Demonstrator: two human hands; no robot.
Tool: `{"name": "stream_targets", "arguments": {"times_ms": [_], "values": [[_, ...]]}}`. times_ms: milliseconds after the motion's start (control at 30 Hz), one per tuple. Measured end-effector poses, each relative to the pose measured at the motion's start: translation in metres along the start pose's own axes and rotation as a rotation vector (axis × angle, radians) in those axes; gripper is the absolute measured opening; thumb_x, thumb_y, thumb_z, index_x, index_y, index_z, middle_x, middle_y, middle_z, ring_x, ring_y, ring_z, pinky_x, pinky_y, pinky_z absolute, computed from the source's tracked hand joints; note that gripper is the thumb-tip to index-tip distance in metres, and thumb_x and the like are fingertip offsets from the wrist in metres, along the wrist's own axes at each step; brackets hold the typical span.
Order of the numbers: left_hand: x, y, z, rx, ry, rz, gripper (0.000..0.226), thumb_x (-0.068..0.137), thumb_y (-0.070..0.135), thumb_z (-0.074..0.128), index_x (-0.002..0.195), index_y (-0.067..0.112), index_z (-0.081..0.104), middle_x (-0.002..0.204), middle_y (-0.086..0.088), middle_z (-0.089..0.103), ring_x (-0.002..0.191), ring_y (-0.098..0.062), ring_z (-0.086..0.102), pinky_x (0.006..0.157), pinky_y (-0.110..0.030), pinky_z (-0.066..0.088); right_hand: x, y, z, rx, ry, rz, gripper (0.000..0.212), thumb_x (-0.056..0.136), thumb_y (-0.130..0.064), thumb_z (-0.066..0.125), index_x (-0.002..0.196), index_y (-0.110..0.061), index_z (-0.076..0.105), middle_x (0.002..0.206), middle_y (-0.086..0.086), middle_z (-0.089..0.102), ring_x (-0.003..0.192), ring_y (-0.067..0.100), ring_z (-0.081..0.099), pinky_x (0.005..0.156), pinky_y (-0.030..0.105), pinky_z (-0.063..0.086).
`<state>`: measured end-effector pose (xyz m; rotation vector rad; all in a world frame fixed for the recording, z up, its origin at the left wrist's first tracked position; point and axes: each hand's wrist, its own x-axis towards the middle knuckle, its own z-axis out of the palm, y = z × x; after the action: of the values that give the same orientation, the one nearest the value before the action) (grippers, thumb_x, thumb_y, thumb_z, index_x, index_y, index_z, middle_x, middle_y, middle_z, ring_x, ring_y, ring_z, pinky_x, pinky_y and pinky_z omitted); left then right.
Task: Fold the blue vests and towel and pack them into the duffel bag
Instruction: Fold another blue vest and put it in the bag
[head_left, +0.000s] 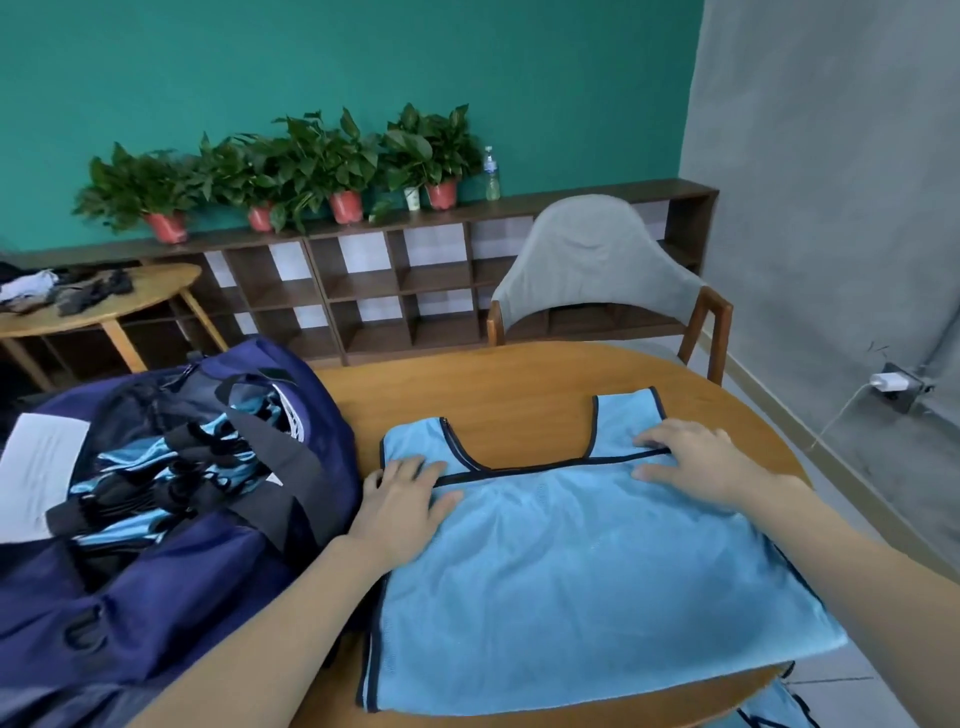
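Beyond the round wooden table (519, 384), a grey upholstered chair with a wooden frame (592, 265) stands at the far edge, and a low dark-brown cubby shelf (395, 280) runs along the teal wall, carrying a row of green potted plants in red pots (291, 166) and a clear plastic bottle (491, 174). A white charger (891, 383) is plugged into the grey wall at right. A second small wooden table (104, 306) at far left holds dark items. The navy-blue fabric duffel bag (171, 525) occupies the left side of the main table, unzipped, with light-blue fabric and dark straps visible inside; its wall touches the left wrist area. The light-blue mesh vest with dark trim (587, 566) lies flat on the table just right of the bag, long axis running from the near edge toward the chair, neckline pointing away. The left hand (402, 501) and right hand (698, 462) press flat on the shoulder areas, fingers extended, gripping nothing.
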<state>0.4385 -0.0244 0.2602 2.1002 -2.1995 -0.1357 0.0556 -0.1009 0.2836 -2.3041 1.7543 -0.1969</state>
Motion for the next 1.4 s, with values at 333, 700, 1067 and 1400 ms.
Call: {"name": "stream_targets", "arguments": {"times_ms": [333,700,1067,1400], "values": [[0.026,-0.004,0.001,-0.010,0.062,0.128,0.096,0.079,0.088,0.002,0.146,0.034,0.044,0.131,0.011,0.045,0.130,-0.011,0.036,0.107,-0.035,0.023,-0.009,0.013,-0.015,0.182,0.018,0.048,0.018,0.083,-0.042,0.080,0.090,-0.028,0.069,0.092,-0.012,0.069,0.090,0.013,0.063,0.079,0.031,0.050],[0.043,0.011,-0.021,-0.386,-0.015,0.092,0.012,0.087,0.031,0.076,0.086,0.028,0.066,0.090,0.012,0.064,0.092,-0.013,0.057,0.092,-0.036,0.042,-0.047,0.014,-0.037,0.639,0.256,0.060,0.013,0.078,-0.016,0.085,0.084,-0.028,0.083,0.085,-0.022,0.075,0.084,-0.004,0.066,0.081,0.020,0.051],[0.012,-0.018,-0.050,-0.685,0.172,-0.075,0.008,0.088,0.029,0.076,0.081,0.028,0.074,0.081,0.007,0.074,0.079,-0.009,0.068,0.073,-0.023,0.051,-0.044,0.014,-0.049,0.649,0.228,0.115,0.007,0.083,-0.016,0.080,0.087,-0.023,0.079,0.084,-0.008,0.076,0.081,0.009,0.070,0.071,0.020,0.052],[0.058,-0.011,-0.055,-0.640,0.227,-0.289,0.006,0.095,0.023,0.068,0.099,0.019,0.069,0.094,0.003,0.070,0.092,-0.018,0.062,0.073,-0.026,0.044,0.035,0.018,-0.038,0.536,0.226,0.271,0.019,0.087,-0.024,0.078,0.103,-0.017,0.069,0.091,0.000,0.070,0.086,0.014,0.063,0.080,0.029,0.047]]}}
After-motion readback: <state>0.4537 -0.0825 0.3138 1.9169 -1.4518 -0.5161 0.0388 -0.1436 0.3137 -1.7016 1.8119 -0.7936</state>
